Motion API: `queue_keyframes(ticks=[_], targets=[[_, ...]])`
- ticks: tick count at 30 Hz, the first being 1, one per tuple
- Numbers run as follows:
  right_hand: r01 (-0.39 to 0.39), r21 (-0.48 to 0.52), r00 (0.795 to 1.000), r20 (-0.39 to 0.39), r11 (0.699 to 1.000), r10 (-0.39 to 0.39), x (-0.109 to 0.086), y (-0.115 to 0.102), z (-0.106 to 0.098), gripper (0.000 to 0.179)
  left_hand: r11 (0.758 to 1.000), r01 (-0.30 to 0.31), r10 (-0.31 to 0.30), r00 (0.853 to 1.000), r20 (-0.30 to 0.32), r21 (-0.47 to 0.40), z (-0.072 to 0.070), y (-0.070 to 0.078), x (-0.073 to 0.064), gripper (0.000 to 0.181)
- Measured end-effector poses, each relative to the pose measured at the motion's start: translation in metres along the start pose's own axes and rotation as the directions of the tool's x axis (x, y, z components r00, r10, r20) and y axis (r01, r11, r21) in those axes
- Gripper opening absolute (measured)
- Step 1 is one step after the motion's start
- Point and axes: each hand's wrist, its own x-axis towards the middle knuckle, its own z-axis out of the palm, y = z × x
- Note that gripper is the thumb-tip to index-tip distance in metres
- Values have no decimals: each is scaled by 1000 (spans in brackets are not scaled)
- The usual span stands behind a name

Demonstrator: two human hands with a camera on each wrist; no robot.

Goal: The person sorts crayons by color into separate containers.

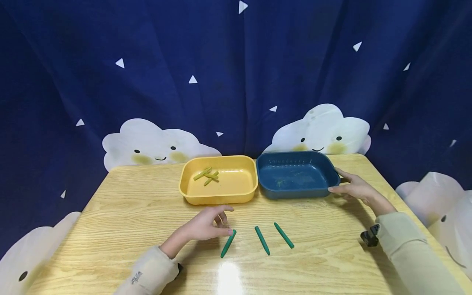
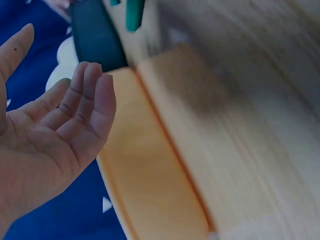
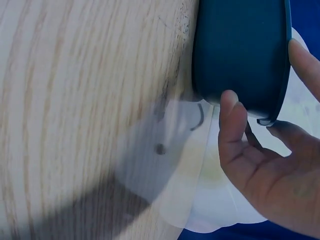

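My left hand (image 1: 206, 223) hovers over the table with its fingers loosely bent. Its thumb tip overlaps the upper end of a green crayon (image 1: 228, 245) in the head view. In the left wrist view the palm and fingers hold nothing. Two more green crayons (image 1: 262, 240) (image 1: 284, 235) lie to the right of that one. At the far right my right hand (image 1: 357, 190) grips the short end of a dark blue bin (image 1: 295, 193), thumb at the front corner and fingers toward the back. The right wrist view shows the fingertips against this bin's (image 3: 240, 55) end.
A yellow bin (image 1: 221, 199) stands directly left of the blue one, with several yellow crayons (image 1: 208, 175) inside. Both bins sit near the back of the wooden table (image 1: 132, 213). Behind the table hangs a dark blue curtain (image 1: 221, 49) with clouds.
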Motion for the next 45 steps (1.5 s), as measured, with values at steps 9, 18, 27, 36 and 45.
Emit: queue_keyframes(ticks=[9,18,27,36,45], targets=[[-25,38,999,25,999,24,0,-1,-1,96,994,74,-87,979,184,76,12,7,17,55],[-29,7,999,25,1000,29,0,-2,-1,95,973,136,-176,960,219,185,18,11,23,50],[-39,45,999,37,998,37,-1,-2,-2,96,969,164,-205,950,235,182,26,5,23,27],[-33,24,999,41,999,32,-2,-2,-3,96,985,134,-155,964,218,108,24,2,26,23],[-44,19,999,33,999,43,-1,-1,-2,95,992,101,-85,980,181,-81,7,7,36,29]])
